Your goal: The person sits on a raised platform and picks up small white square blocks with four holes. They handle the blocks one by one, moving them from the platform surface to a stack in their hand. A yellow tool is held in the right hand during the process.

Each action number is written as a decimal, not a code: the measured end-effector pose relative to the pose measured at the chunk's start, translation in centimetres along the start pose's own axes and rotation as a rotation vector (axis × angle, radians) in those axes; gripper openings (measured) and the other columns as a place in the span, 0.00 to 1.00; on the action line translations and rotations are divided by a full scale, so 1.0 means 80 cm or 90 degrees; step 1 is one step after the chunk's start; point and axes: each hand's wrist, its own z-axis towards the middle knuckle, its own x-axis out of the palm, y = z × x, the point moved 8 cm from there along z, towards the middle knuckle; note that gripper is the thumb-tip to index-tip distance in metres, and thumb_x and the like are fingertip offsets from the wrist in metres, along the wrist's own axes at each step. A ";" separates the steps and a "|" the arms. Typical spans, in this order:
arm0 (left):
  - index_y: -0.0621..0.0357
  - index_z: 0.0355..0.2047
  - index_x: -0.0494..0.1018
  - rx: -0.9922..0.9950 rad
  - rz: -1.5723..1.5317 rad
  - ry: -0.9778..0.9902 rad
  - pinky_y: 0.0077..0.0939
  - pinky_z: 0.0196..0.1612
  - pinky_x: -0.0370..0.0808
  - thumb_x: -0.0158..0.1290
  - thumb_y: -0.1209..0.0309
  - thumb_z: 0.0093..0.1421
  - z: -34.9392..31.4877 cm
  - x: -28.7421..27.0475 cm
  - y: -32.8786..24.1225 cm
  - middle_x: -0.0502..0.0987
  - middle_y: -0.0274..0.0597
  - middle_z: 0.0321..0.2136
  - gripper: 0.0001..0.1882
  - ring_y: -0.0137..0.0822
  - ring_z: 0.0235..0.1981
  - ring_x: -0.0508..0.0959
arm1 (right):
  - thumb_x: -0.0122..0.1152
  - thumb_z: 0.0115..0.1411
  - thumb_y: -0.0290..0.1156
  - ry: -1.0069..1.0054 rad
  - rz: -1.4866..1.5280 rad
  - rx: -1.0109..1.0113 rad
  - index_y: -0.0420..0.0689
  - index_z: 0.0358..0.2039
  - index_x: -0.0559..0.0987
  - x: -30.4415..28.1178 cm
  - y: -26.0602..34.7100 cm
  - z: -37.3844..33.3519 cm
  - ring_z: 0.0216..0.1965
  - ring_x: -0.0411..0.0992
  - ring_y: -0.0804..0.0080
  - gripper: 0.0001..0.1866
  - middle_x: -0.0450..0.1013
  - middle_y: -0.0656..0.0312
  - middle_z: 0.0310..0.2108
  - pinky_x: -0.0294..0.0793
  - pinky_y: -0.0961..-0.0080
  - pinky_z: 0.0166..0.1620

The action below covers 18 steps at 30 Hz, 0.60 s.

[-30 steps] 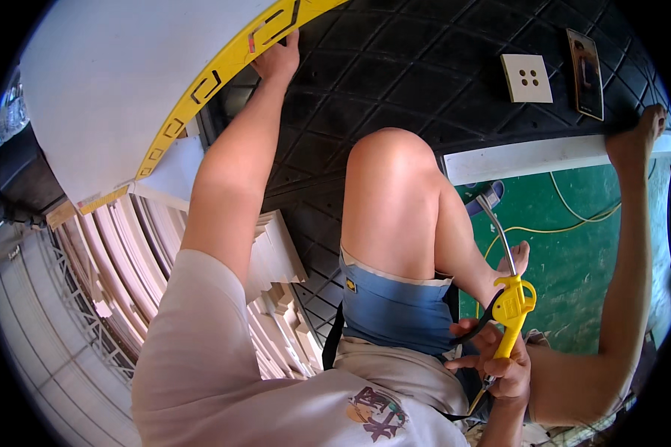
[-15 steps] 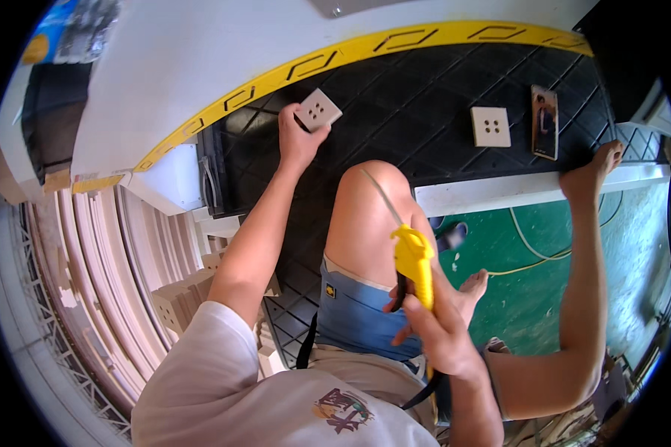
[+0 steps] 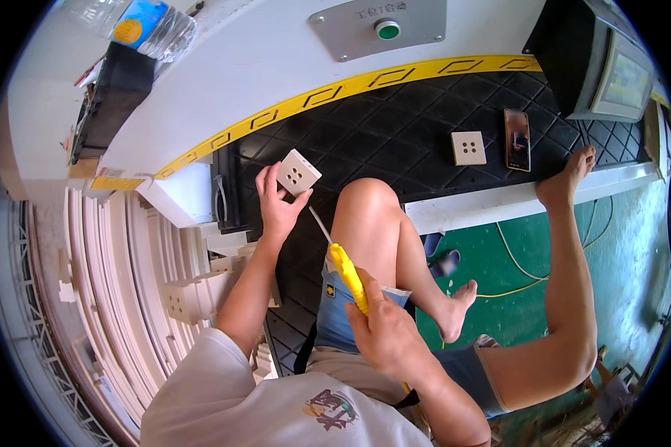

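My left hand (image 3: 279, 203) grips a square beige block (image 3: 299, 173) with several dark holes in its face, fingers along its edges, above the black mat. In my right hand (image 3: 388, 328) is a yellow air blow gun (image 3: 349, 277), its thin metal nozzle angled up and left. The nozzle's tip ends just below the held block, apart from it as far as I can see. A second beige block (image 3: 469, 148) of the same kind lies on the black mat (image 3: 395, 119) farther right, beside a phone (image 3: 517, 140) with a lit screen.
A green push button (image 3: 387, 30) sits on a metal plate beyond the yellow strip (image 3: 380, 79). A screen unit (image 3: 622, 78) stands at the far right, a plastic bottle (image 3: 153, 28) at the far left. Stacked beige blocks (image 3: 194, 296) are at my left; a yellow hose (image 3: 511, 289) crosses the green floor.
My right hand has swung the blow gun left, bringing its nozzle near the held block. The left hand's block sits lower and farther left in view; the view has shifted too.
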 end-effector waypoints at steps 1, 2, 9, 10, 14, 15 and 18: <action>0.60 0.67 0.62 0.000 0.022 0.002 0.41 0.55 0.83 0.72 0.80 0.47 0.005 0.000 0.008 0.56 0.49 0.63 0.47 0.46 0.59 0.73 | 0.53 0.69 0.33 0.005 0.054 -0.026 0.38 0.68 0.61 0.003 -0.002 0.001 0.44 0.77 0.36 0.30 0.76 0.36 0.47 0.78 0.52 0.50; 0.59 0.66 0.63 0.018 -0.001 0.026 0.42 0.59 0.79 0.73 0.77 0.47 0.012 0.005 0.017 0.59 0.51 0.64 0.46 0.50 0.61 0.72 | 0.53 0.69 0.31 0.009 0.106 -0.049 0.38 0.68 0.62 0.009 -0.013 0.003 0.43 0.79 0.39 0.29 0.77 0.38 0.46 0.80 0.55 0.48; 0.57 0.67 0.65 0.025 0.372 0.377 0.45 0.71 0.59 0.73 0.57 0.50 0.057 0.043 0.123 0.65 0.55 0.66 0.47 0.56 0.70 0.60 | 0.50 0.65 0.20 -0.011 0.500 0.074 0.36 0.64 0.66 0.026 -0.115 0.020 0.51 0.77 0.68 0.26 0.75 0.55 0.53 0.86 0.72 0.39; 0.60 0.67 0.64 0.018 0.388 0.369 0.45 0.71 0.59 0.72 0.53 0.51 0.061 0.041 0.120 0.65 0.58 0.66 0.48 0.56 0.70 0.60 | 0.50 0.64 0.20 -0.016 0.539 0.081 0.36 0.64 0.66 0.024 -0.116 0.017 0.52 0.76 0.68 0.26 0.75 0.54 0.54 0.86 0.72 0.39; 0.68 0.67 0.61 -0.182 0.375 0.154 0.45 0.70 0.61 0.67 0.38 0.51 0.052 0.037 0.161 0.64 0.64 0.65 0.57 0.59 0.69 0.61 | 0.49 0.64 0.19 0.014 0.527 0.100 0.35 0.65 0.65 0.028 -0.119 0.019 0.56 0.75 0.65 0.27 0.74 0.51 0.56 0.87 0.70 0.39; 0.74 0.66 0.60 -0.280 0.357 0.109 0.46 0.67 0.65 0.64 0.33 0.50 0.043 0.041 0.154 0.66 0.63 0.63 0.60 0.59 0.66 0.64 | 0.49 0.64 0.19 0.017 0.521 0.100 0.34 0.65 0.64 0.029 -0.119 0.021 0.57 0.75 0.62 0.28 0.74 0.50 0.57 0.87 0.70 0.38; 0.64 0.65 0.64 -0.373 0.375 0.087 0.47 0.64 0.69 0.69 0.39 0.47 0.032 0.073 0.142 0.71 0.61 0.58 0.55 0.61 0.62 0.68 | 0.49 0.63 0.19 0.026 0.484 0.092 0.33 0.65 0.64 0.032 -0.121 0.025 0.57 0.76 0.59 0.28 0.74 0.48 0.57 0.87 0.69 0.38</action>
